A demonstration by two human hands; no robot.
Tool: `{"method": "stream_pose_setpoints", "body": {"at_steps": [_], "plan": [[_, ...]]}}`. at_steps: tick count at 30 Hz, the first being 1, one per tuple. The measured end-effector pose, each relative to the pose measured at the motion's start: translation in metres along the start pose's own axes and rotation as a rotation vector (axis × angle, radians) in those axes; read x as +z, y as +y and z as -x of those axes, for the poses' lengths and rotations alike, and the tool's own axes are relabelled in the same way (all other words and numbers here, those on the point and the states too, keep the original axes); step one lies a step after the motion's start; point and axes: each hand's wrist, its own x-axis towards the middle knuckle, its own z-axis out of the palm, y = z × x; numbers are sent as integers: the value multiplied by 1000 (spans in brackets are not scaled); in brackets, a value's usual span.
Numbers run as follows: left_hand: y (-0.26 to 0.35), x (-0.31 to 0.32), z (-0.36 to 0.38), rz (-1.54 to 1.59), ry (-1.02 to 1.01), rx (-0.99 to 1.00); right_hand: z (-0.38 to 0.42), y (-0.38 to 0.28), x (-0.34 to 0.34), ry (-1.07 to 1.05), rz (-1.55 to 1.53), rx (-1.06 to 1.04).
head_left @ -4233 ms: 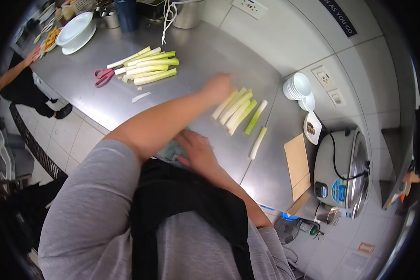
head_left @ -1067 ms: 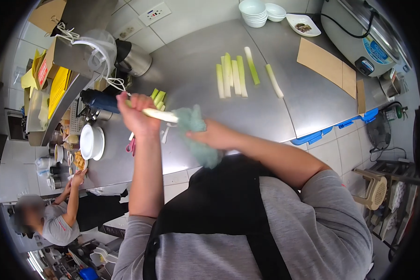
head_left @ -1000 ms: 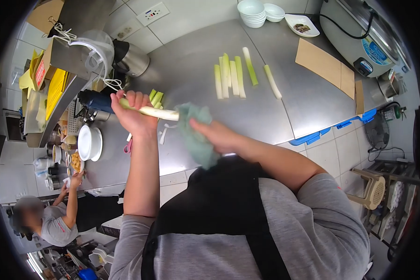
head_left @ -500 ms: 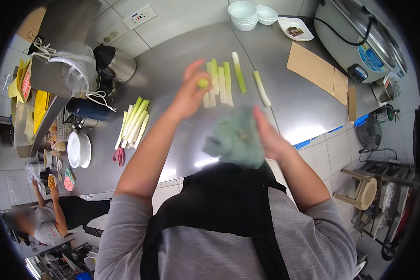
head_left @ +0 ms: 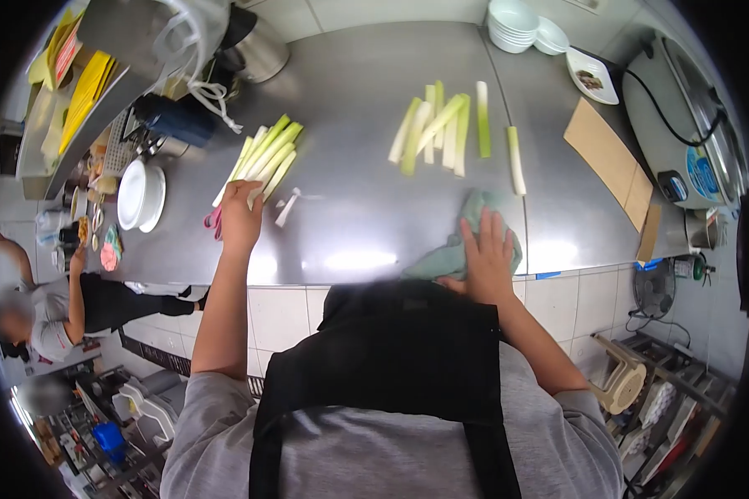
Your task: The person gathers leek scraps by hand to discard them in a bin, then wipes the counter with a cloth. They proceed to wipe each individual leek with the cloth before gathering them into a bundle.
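My left hand (head_left: 243, 212) is at the lower ends of a bundle of trimmed leeks (head_left: 275, 150) on the left of the steel counter, its fingers curled around a leek end. Red-handled scissors (head_left: 214, 221) lie partly beneath that bundle. A small whitish scrap (head_left: 288, 206) rests just right of the hand. Near the front edge, my right hand (head_left: 491, 262) presses flat on a crumpled green cloth (head_left: 441, 262), fingers spread. Beyond it sits a second group of leeks (head_left: 433, 129), one slanting across the others. Two single leeks (head_left: 516, 162) lie to its right.
Stacked bowls (head_left: 512, 25) and a white dish with food bits (head_left: 592, 76) stand at the back right, near cardboard (head_left: 607, 162) and a large cooker (head_left: 674, 116). A kettle (head_left: 262, 50) and white bowls (head_left: 140, 195) are left. Another person (head_left: 58, 308) works at far left.
My left hand has moved from the right leek group to the left bundle. One leek now slants across the right group. My right hand has brought the cloth down onto the counter. The view has shifted.
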Motion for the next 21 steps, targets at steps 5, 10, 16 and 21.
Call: {"method": "stream_pose_setpoints", "body": {"at_steps": [5, 10, 16, 21], "plan": [[-10, 5, 26, -133, 12, -5, -41, -50, 18, -32, -100, -254], [-14, 12, 11, -252, 0, -143, -101, -136, 54, 84, -167, -319], [-18, -7, 4, -349, 55, 12, -160, -165, 76, 374, -556, -300], [49, -33, 21, -35, -94, -69, -144, -203, 31, 121, -1936, 233]]}}
